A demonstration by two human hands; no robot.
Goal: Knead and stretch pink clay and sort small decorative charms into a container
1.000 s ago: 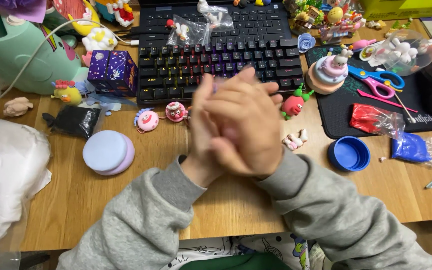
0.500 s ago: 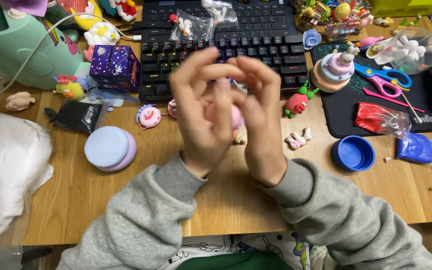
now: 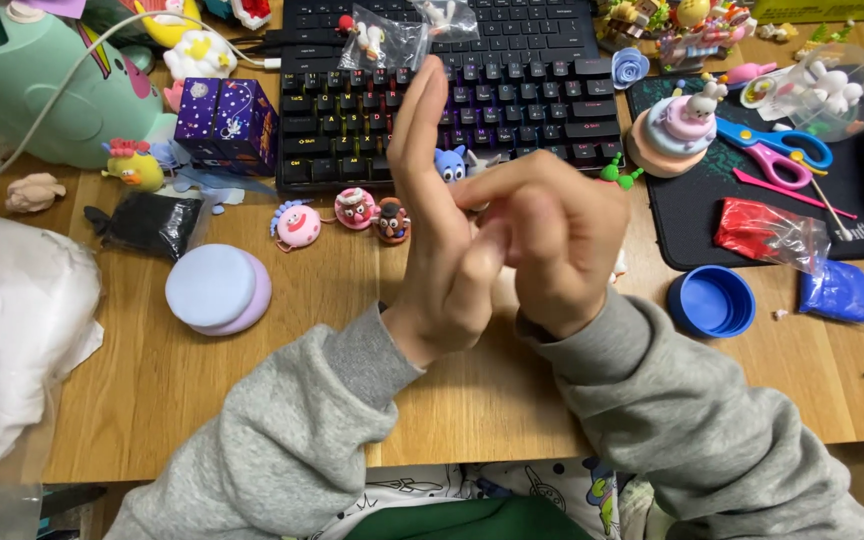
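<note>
My left hand [image 3: 434, 215] stands upright over the wooden desk [image 3: 252, 400], palm facing right, fingers straight and together. My right hand [image 3: 564, 235] presses against that palm with its fingers curled. A small pale pink clay piece is squeezed between the two hands and is almost wholly hidden. Just behind the hands lie little clay figures: a blue one [image 3: 449, 163], a brown one [image 3: 390, 221] and two pink ones [image 3: 356, 208] [image 3: 298, 225]. Both sleeves are grey.
A black keyboard [image 3: 522, 100] runs along the back. Stacked lilac and blue discs [image 3: 217, 290] and a black clay bag [image 3: 147, 225] lie at left. A blue lid [image 3: 712, 300], red clay bag [image 3: 767, 232], blue clay bag [image 3: 842, 293] and scissors [image 3: 782, 145] lie at right.
My hands were clasped and rubbing together, then parted to show a pink lump. Now the left hand stands straight up and the right hand presses into its palm.
</note>
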